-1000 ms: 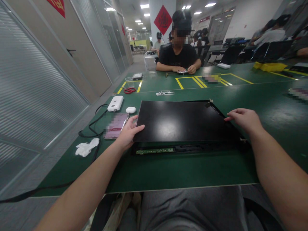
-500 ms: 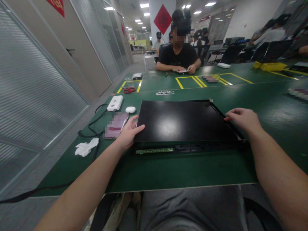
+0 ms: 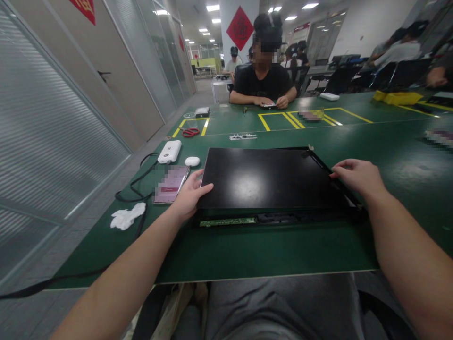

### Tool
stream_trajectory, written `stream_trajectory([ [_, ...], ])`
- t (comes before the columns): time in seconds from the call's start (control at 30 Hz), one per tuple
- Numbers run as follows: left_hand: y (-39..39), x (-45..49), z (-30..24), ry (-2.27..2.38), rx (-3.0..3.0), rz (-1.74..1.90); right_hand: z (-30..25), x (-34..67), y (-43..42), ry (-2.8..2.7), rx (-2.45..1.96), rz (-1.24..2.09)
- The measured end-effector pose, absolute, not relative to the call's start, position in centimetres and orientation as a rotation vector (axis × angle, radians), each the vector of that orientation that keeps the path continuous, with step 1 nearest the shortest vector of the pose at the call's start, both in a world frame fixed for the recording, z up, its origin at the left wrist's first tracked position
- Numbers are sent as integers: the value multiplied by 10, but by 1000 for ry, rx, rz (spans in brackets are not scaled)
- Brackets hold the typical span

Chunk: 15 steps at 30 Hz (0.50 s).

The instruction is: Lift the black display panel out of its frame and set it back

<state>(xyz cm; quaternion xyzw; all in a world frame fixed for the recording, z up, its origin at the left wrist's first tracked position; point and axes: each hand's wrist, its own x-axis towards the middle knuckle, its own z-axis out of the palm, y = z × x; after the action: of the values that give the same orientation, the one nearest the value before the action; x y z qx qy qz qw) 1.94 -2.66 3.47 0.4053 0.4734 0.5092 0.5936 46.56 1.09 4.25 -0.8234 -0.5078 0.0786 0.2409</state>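
Note:
A flat black screen panel (image 3: 269,179) lies slightly raised at its left side over a shallow black frame (image 3: 300,217). Along the near side, a green circuit board strip (image 3: 226,222) shows inside the frame. My left hand (image 3: 191,194) holds the panel's left edge, thumb on top and fingers at the side and underneath. At the right side my right hand (image 3: 359,177) is closed, thumb and forefinger pinched at the frame's edge beside the panel. Whether those fingertips also touch the panel cannot be made out.
Left of the panel are a phone (image 3: 170,186) with a pen-like tool, a white earbud case (image 3: 192,161), a white power bank (image 3: 170,152) with a black cable, and crumpled tissue (image 3: 127,216). Red-handled scissors (image 3: 191,132) lie farther back. A person (image 3: 264,82) sits opposite.

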Motion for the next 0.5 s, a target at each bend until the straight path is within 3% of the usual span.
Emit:
stream_trajectory([
  [0.5,-26,20,32,1110,963,1207,43,466,9,-1348,-2250,139],
])
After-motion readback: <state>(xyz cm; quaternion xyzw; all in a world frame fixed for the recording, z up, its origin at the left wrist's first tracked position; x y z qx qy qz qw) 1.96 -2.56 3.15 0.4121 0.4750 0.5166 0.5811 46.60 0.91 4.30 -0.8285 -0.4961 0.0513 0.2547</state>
